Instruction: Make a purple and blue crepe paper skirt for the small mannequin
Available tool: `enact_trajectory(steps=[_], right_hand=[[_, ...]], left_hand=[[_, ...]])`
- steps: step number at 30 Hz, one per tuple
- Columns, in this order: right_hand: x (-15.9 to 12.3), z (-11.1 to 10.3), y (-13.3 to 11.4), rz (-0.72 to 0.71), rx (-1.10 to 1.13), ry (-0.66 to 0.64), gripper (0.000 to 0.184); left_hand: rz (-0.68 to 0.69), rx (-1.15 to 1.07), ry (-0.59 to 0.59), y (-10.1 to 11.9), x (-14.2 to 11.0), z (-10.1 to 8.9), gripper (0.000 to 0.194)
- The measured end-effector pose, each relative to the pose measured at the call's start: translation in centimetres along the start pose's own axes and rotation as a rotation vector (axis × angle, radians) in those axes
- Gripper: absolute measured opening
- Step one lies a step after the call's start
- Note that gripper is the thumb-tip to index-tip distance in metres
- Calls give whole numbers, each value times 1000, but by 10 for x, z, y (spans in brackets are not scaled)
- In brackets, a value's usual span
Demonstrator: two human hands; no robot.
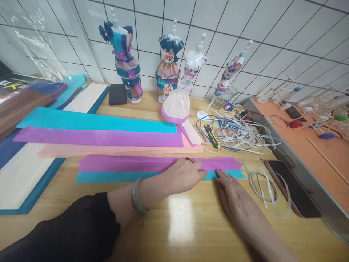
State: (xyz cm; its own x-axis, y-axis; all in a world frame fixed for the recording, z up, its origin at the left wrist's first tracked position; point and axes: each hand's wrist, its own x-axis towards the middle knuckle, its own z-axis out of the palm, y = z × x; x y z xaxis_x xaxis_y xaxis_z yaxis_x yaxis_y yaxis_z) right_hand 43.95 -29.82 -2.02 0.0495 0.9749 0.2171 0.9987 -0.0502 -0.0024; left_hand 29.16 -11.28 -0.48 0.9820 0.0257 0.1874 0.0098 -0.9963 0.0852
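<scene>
A long purple crepe-like paper strip (109,163) lies over a turquoise strip (106,177), which shows along its near edge. My left hand (182,175), with a bangle at the wrist and a ring, rests over both strips. Its fingers are curled and pressed together on the purple strip; the fingertips are partly hidden. To its right my right hand (234,191) lies palm down, fingers stretched out, their tips on the strips near the right end. Behind them lie another purple strip (103,138), a bright blue strip (109,120) and a peach strip (131,150).
Small dress forms (169,60) stand along the tiled wall. Yellow-and-black snips (212,136) lie beside tangled narrow strips (237,129). Loops of white strip (263,187) touch a phone (293,189) at right. Another phone (117,94) lies at the back. Wide paper sheets (24,178) cover the left side.
</scene>
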Motion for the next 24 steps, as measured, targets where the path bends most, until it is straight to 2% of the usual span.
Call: enact_trajectory(steps=[7, 11, 15, 18, 24], right_hand=[[-12, 1, 33, 208, -175, 52, 49], [-12, 0, 28, 141, -160, 101, 48], [-8, -3, 10, 51, -61, 67, 45], [-9, -3, 11, 102, -81, 76, 46], [-22, -2, 34, 223, -188, 67, 51]], left_hand=[[-9, -20, -18, 1, 1, 0, 21], [-12, -25, -26, 1, 1, -2, 21], [-20, -25, -30, 1, 1, -4, 18], [-20, -33, -30, 1, 1, -3, 18], [-4, -25, -1, 0, 0, 1, 19]])
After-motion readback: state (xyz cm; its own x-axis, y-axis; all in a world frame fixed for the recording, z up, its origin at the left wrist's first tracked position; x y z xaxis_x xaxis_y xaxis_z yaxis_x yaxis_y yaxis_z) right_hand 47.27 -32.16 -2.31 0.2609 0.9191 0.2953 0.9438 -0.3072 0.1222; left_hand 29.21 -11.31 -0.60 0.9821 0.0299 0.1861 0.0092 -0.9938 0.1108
